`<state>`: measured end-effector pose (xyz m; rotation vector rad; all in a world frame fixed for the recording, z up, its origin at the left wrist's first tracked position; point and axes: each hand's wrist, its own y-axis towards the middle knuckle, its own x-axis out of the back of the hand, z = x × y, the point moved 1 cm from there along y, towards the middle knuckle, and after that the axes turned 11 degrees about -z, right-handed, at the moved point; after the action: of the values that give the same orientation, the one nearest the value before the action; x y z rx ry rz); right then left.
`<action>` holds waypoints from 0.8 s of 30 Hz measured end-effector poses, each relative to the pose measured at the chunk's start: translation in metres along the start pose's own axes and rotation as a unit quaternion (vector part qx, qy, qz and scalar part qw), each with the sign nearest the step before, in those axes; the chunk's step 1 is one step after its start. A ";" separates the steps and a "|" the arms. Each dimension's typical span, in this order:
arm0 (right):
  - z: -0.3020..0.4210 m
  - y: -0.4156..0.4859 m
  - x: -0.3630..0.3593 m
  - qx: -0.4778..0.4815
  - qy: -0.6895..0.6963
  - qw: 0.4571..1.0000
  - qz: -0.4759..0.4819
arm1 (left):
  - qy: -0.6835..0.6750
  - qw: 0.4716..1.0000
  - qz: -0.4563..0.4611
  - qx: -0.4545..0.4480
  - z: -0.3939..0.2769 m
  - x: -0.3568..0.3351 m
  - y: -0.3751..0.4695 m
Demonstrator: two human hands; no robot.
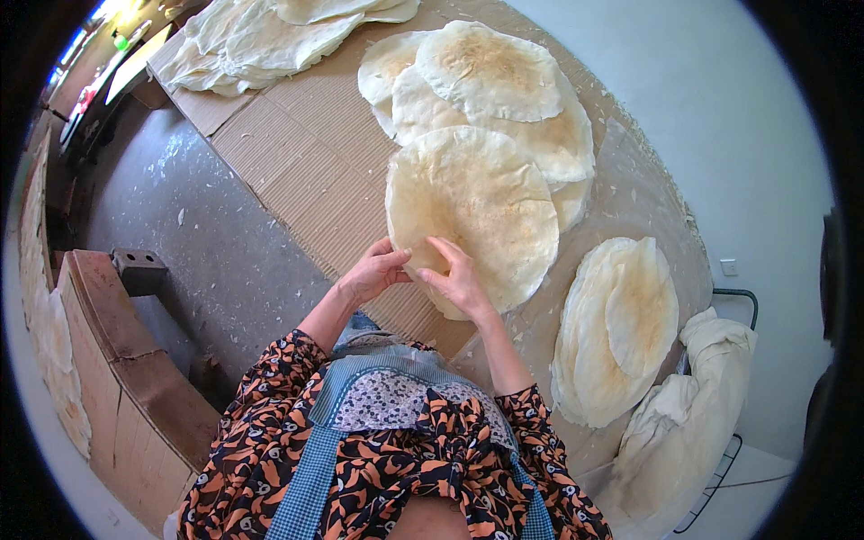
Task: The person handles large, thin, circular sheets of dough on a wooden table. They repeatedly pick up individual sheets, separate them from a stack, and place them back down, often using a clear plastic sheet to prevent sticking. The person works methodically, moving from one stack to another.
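A large round thin flatbread, pale with a browned middle, lies in front of me over other flatbreads. My left hand grips its near left rim, thumb on top and fingertips partly hidden by the bread. My right hand rests on the same bread close by, thumb and forefinger spread against its surface. Beyond it, several overlapping flatbreads form a loose pile. Another stack of flatbreads sits to the right of my right forearm.
Corrugated cardboard covers the table under the breads. More flatbreads are heaped at the far left. A white cloth drapes at the right, below a wall. A brick-topped structure stands left, above a crumb-strewn floor.
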<state>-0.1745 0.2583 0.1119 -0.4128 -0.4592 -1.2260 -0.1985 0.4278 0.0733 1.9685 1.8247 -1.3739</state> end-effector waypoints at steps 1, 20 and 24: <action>-0.006 0.001 0.001 -0.042 0.047 0.998 0.013 | -0.002 1.000 0.009 0.000 0.000 0.001 0.001; -0.015 -0.003 -0.024 -0.009 0.059 0.992 -0.107 | 0.053 0.982 -0.181 -0.013 0.004 0.008 0.023; -0.038 -0.001 -0.029 -0.100 0.200 0.972 -0.065 | 0.070 0.986 -0.151 -0.004 -0.004 0.001 0.016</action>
<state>-0.1787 0.2603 0.0642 -0.2967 -0.0161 -1.4486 -0.1829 0.4273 0.0672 1.8859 2.2677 -1.3257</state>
